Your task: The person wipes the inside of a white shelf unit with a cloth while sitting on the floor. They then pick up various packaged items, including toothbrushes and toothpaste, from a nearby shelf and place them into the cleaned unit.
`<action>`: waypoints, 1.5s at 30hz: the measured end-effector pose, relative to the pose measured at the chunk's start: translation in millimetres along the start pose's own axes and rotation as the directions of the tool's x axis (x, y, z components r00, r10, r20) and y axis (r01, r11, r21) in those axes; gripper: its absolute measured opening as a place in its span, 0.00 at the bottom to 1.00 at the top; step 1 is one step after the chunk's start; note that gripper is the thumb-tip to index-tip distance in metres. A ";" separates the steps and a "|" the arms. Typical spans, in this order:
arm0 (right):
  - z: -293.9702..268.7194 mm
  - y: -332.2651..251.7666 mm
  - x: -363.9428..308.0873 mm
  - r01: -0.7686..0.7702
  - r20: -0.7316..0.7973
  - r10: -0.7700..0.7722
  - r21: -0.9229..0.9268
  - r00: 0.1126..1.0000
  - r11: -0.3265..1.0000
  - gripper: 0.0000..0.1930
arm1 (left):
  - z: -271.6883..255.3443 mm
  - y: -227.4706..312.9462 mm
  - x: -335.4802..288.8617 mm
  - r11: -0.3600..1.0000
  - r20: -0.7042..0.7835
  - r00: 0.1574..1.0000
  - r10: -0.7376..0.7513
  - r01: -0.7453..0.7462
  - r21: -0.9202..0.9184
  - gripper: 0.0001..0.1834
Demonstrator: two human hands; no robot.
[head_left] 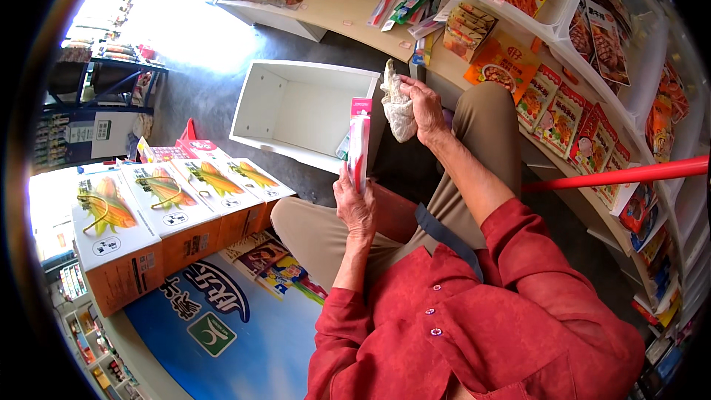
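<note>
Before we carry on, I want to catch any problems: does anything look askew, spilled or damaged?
Mild oddities only: the narrow packs on the beige shelf ahead lie at mixed angles, looking untidy. The crumpled cloth in the right hand looks discoloured at its upper end, perhaps soiled. No spill is visible.

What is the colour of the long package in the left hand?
The package is pink and white, best seen in the head view.

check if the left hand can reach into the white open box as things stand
Probably yes: the white open box lies just beyond the left hand, and its top looks mostly uncovered, though that hand holds a pink and white package.
</note>
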State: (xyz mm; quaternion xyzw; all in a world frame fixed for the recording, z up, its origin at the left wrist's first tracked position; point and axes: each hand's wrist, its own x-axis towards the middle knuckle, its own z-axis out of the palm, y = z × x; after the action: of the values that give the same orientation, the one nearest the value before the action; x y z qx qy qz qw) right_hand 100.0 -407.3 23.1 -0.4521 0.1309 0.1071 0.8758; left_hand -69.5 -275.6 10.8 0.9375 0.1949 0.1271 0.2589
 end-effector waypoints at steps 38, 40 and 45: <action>-2.6 40.8 -38.4 0.761 0.753 -0.253 -0.643 0.608 -0.088 0.13 | -15.1 -21.8 4.0 0.000 0.741 0.664 -0.096 0.745 -0.668 0.23; 10.9 60.4 -82.1 0.630 0.641 0.096 -0.767 0.762 0.124 0.15 | 1.3 -20.5 -0.3 -0.007 0.723 0.672 -0.161 0.731 -0.682 0.22; 13.4 66.5 -106.3 0.724 0.703 0.216 -0.689 0.678 -0.032 0.19 | 19.5 -32.5 -1.7 -0.027 0.640 0.736 -0.222 0.652 -0.758 0.25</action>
State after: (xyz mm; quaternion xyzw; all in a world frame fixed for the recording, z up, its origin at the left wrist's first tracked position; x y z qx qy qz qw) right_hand -18.8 -365.9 14.4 -0.8662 -0.3889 0.1258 0.2873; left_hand -74.2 -259.1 -23.0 0.4272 0.3095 -0.0301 0.8490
